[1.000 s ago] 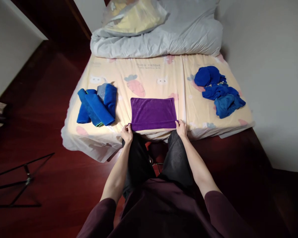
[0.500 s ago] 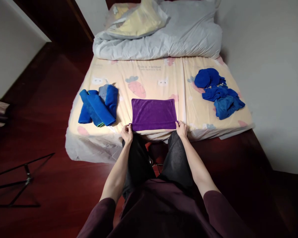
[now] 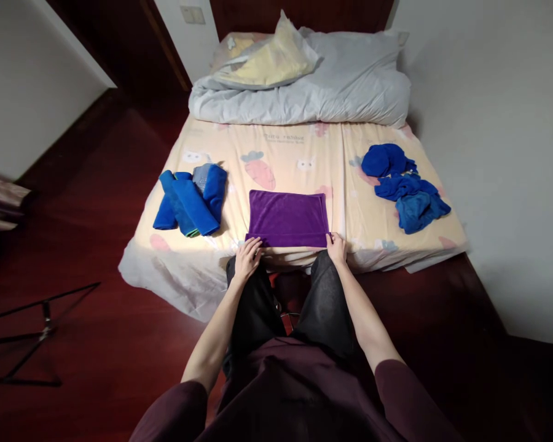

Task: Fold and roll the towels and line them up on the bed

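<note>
A purple towel (image 3: 288, 212) lies flat at the near edge of the bed, a narrow strip folded over along its near side. My left hand (image 3: 247, 258) rests on the near left corner of that strip, fingers stretched out over the cloth. At the near right corner, my right hand (image 3: 337, 248) pinches the folded edge between thumb and fingers. To the left are several rolled blue towels (image 3: 196, 205), some crossing over others. Crumpled blue cloths (image 3: 421, 209) lie in a loose heap on the right.
The bed (image 3: 299, 175) has a carrot-patterned sheet. A grey quilt (image 3: 350, 101) and a yellow pillow (image 3: 274, 61) are at its far end. On the floor at the left stand black tripod legs (image 3: 43, 334). A wall (image 3: 498, 153) runs along the right side.
My left hand has gone from pinching the towel's left corner to lying over it, slightly further right. My right hand keeps its hold. The camera view has tilted up a little.
</note>
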Tool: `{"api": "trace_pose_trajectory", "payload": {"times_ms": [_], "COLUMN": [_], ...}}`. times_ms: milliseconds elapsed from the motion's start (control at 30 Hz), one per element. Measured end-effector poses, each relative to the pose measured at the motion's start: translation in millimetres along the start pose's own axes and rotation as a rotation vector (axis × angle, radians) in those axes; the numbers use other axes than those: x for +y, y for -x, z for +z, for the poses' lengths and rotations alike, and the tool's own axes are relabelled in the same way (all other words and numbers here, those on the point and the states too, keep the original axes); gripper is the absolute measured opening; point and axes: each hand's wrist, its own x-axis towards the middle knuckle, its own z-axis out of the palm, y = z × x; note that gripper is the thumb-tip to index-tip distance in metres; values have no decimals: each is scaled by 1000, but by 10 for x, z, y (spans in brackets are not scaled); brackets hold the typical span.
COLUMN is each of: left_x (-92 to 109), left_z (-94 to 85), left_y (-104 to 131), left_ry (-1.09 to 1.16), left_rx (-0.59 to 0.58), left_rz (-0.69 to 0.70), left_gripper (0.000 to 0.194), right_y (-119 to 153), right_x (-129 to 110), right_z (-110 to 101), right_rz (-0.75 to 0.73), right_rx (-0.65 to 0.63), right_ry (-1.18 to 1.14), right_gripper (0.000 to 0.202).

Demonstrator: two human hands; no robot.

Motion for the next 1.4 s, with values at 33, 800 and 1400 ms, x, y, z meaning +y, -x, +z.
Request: {"api": "trace_pose_trajectory", "payload": {"times_ms": [33, 800, 1400], "left_x": [6, -88, -291], "left_z": [16, 90, 120], "left_y": [-1, -91, -175], "left_ry": [4, -212, 41], "left_rx": [-69, -76, 110], "left_rz": [36, -104, -145], "left_gripper": [40, 61, 59], "right_y": [1, 88, 19], "right_x": [-5, -32, 24], "right_z": [-4, -30, 40], "right_rz": [0, -514, -426], "right_rx": [-3, -23, -119], "right_ry": [-1, 15, 29], "right_gripper": [40, 25, 55]}}
